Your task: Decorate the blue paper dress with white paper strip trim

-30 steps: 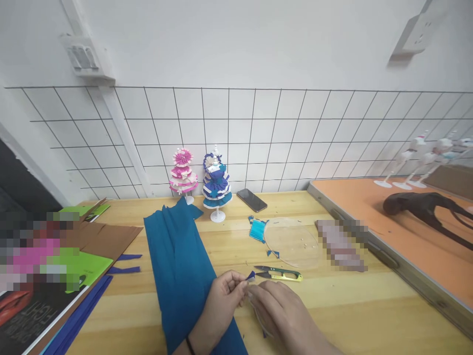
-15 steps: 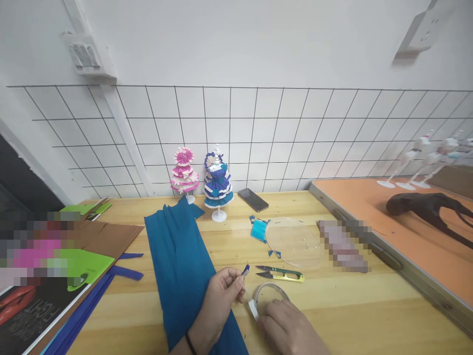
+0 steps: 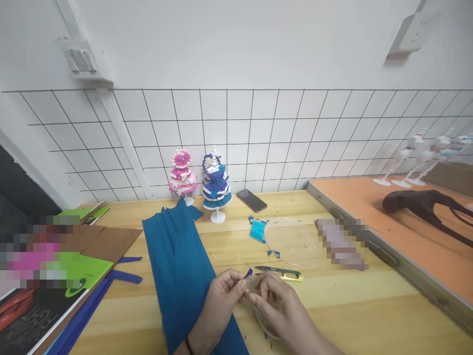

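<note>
My left hand [image 3: 225,298] pinches a small folded scrap of dark blue fabric [image 3: 249,272] that pokes up past the thumb. Right beside it, my right hand [image 3: 283,308] is closed with thumb and forefinger brought up to the left fingertips. Whatever tiny thing it grips there is too small to make out. Below the right hand a pale ring-shaped roll [image 3: 258,320] shows partly, mostly covered. Thread snips [image 3: 291,274] with a yellow-green handle lie just beyond the right knuckles. A long teal cloth [image 3: 181,266] runs under my left wrist.
A bright blue thread card [image 3: 257,230] sits by a round clear dish [image 3: 291,241] with small beads. Behind are a phone [image 3: 252,200], a blue dress stand [image 3: 217,192] and a pink one [image 3: 183,175]. Dark blue strips [image 3: 79,315] lie left; an orange board [image 3: 369,207] stands right.
My right hand has come off the front of the ring-shaped roll and moved up and left to meet the left fingertips. The left hand keeps the blue scrap, shifted slightly right.
</note>
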The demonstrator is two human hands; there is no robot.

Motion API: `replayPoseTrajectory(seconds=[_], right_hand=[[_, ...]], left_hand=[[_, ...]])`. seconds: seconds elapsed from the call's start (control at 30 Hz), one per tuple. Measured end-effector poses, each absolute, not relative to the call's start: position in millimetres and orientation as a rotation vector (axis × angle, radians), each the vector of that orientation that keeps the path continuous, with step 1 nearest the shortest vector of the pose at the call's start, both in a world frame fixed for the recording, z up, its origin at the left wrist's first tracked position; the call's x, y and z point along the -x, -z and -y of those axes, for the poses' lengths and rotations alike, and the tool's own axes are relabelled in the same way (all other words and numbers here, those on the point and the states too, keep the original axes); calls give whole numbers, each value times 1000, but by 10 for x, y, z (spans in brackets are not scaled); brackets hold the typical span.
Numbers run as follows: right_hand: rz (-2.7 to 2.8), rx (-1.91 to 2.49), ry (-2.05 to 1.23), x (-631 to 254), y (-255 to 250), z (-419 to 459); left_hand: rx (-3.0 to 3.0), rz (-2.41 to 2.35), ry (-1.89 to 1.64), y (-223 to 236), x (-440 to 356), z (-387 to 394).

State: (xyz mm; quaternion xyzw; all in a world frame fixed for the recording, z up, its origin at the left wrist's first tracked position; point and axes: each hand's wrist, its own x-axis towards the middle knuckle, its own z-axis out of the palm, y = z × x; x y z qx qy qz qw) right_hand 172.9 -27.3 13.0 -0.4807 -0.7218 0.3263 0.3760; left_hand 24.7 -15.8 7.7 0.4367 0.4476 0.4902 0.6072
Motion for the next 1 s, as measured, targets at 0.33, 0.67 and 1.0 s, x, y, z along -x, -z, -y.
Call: replayPoseTrajectory(seconds=[0.33,0.67,1.0], right_hand=[[1524,929,-1479,-1668,-33,189],[1550,1187,-1296,-1661,17,217],[1865,1317,-870,-1701,91,185]], left_hand=[[-1039,-1023,-1142,-63,-238,149],[-1107,-1146,-1265,-17,-226,119],[-998,-1271,-1388,70,-232,102]])
